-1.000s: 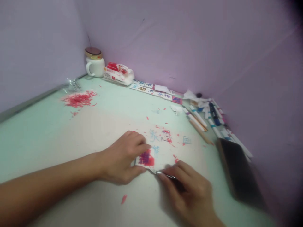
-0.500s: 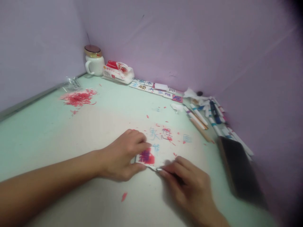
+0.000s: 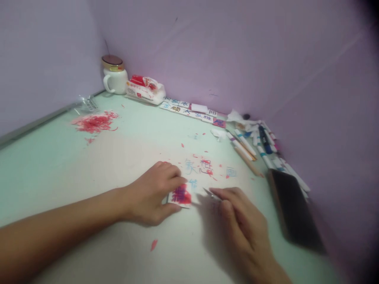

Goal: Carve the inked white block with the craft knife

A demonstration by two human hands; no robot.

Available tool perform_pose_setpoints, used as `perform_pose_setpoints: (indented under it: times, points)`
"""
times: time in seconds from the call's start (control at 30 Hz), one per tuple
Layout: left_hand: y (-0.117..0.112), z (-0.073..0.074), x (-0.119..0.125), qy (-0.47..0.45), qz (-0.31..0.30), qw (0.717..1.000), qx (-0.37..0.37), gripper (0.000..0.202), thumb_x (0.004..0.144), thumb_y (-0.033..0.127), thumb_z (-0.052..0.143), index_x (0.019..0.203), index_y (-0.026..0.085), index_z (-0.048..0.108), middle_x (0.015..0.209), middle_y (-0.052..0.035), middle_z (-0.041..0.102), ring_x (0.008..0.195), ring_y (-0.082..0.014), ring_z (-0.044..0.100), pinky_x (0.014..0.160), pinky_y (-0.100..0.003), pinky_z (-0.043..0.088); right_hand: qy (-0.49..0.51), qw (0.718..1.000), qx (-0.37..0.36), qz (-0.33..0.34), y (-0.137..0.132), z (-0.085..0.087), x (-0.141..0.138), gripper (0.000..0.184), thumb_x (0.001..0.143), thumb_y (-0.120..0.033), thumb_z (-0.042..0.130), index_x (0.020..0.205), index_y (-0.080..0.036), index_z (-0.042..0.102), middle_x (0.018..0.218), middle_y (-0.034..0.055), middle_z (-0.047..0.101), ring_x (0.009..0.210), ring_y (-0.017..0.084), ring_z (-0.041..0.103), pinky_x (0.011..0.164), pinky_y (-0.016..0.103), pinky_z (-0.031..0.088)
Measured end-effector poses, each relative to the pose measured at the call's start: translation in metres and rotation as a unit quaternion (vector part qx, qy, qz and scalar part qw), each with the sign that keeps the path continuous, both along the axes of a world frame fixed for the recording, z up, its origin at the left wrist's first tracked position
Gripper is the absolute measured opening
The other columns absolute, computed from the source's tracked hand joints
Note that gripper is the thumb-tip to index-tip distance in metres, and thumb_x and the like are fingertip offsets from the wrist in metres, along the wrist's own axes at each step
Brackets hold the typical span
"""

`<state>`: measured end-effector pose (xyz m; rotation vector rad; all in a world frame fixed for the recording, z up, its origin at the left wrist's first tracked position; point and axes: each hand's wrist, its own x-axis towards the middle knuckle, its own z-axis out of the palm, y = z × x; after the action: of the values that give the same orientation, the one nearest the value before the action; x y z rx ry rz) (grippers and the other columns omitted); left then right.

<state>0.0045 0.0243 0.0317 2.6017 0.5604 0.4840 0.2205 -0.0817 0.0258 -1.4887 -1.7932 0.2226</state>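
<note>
Near the middle of the table, my left hand [image 3: 161, 193] pinches a small flat white block [image 3: 185, 205] between thumb and fingers, pressing it to the tabletop. Its upper face carries a red patch with purple character strokes. To the right, my right hand [image 3: 242, 221] is closed around a small craft knife [image 3: 209, 193]. The pointed metal tip sticks out toward the upper left, apart from the block; the handle is hidden in the fingers. Blue and dark handwritten characters [image 3: 205, 166] lie just beyond both hands, with red shavings scattered over them.
Red shavings [image 3: 96, 122] are heaped at the left. Along the wall stand a lidded white mug [image 3: 117, 81], a wipes packet [image 3: 145, 90] and rows of lettered white blocks [image 3: 189, 112]. Several markers [image 3: 245, 142] and a dark phone [image 3: 293, 209] lie at the right.
My right hand has lifted the blade off the block's near edge and moved up and to the right. The left hand keeps its hold on the block. The view has shifted slightly.
</note>
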Motion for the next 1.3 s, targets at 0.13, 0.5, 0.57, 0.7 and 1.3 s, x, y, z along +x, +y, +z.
perform_pose_setpoints:
  times: [0.13, 0.5, 0.57, 0.7, 1.3]
  points:
    - [0.000, -0.001, -0.001, 0.000, -0.001, 1.000, 0.007, 0.032, 0.079, 0.033, 0.054, 0.107, 0.017, 0.054, 0.093, -0.0088, 0.052, 0.083, -0.0224, 0.047, 0.080, -0.040, 0.038, -0.083, 0.997, 0.008, -0.002, -0.001, -0.001, -0.001, 0.016, 0.090, -0.021, 0.044, 0.089, -0.021, 0.061, 0.079, 0.0024, 0.065, 0.068, 0.012, 0.061, 0.058, 0.021, 0.043]
    - [0.000, -0.001, -0.001, 0.012, 0.000, 1.000, 0.015, 0.032, 0.078, 0.033, 0.056, 0.107, 0.018, 0.054, 0.095, -0.0086, 0.053, 0.085, -0.0230, 0.048, 0.080, -0.040, 0.038, -0.161, 0.986, 0.003, -0.032, -0.011, -0.002, -0.012, 0.023, 0.087, -0.023, 0.049, 0.099, -0.024, 0.068, 0.066, -0.0004, 0.063, 0.053, 0.010, 0.057, 0.049, 0.021, 0.034]
    - [0.000, -0.001, -0.001, 0.016, 0.003, 1.000, 0.021, 0.032, 0.078, 0.034, 0.055, 0.106, 0.018, 0.054, 0.094, -0.0084, 0.053, 0.085, -0.0228, 0.048, 0.079, -0.040, 0.038, -0.178, 0.984, 0.000, -0.019, -0.013, -0.001, -0.014, 0.024, 0.085, -0.022, 0.047, 0.096, -0.025, 0.069, 0.069, 0.0001, 0.064, 0.055, 0.011, 0.057, 0.049, 0.022, 0.034]
    - [-0.002, 0.002, 0.000, 0.025, 0.010, 0.999, 0.024, 0.031, 0.076, 0.032, 0.056, 0.104, 0.018, 0.054, 0.093, -0.0078, 0.053, 0.083, -0.0227, 0.048, 0.079, -0.039, 0.038, -0.176, 0.984, 0.006, -0.005, -0.014, -0.001, -0.017, 0.021, 0.084, -0.019, 0.048, 0.090, -0.023, 0.068, 0.075, 0.0009, 0.065, 0.057, 0.010, 0.058, 0.051, 0.022, 0.036]
    - [-0.004, 0.005, 0.000, 0.020, 0.008, 1.000, 0.021, 0.037, 0.069, 0.021, 0.051, 0.106, 0.017, 0.053, 0.094, -0.0087, 0.054, 0.085, -0.0231, 0.051, 0.081, -0.040, 0.038, -0.115, 0.992, -0.057, -0.012, -0.015, -0.005, -0.014, 0.019, 0.089, -0.025, 0.047, 0.084, -0.023, 0.065, 0.070, 0.0007, 0.059, 0.057, 0.012, 0.055, 0.051, 0.022, 0.037]
